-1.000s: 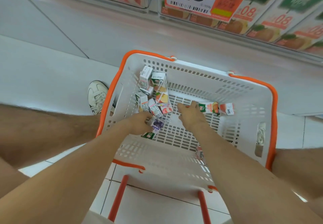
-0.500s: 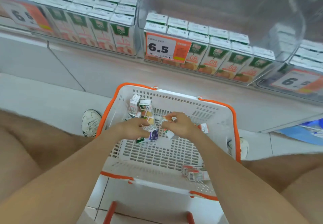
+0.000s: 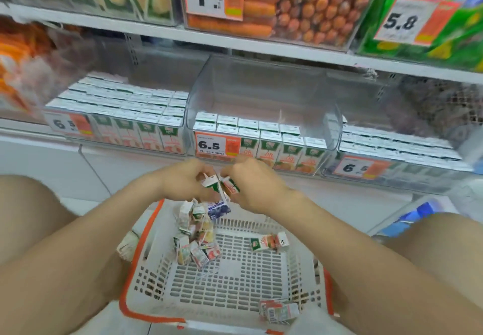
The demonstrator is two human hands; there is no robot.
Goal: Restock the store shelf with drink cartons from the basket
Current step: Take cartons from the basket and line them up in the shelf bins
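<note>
Hands above basket (image 3: 138,246), facing shelf (image 3: 261,45). Left hand (image 3: 183,181) fingers curled round two cartons (image 3: 210,184) (green-white, purple below). Right hand (image 3: 254,187) grips red-green carton (image 3: 231,186), just beside them. Loose pile (image 3: 196,242) lies in the basket's far-left corner.

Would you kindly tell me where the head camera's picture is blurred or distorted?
Head view: motion blur smears the outer shelf bins; the middle 6.5 price tag is legible; the left hand, right hand and the cartons they grip are soft; wide-angle enlarges the near forearms; lighting even.
</note>
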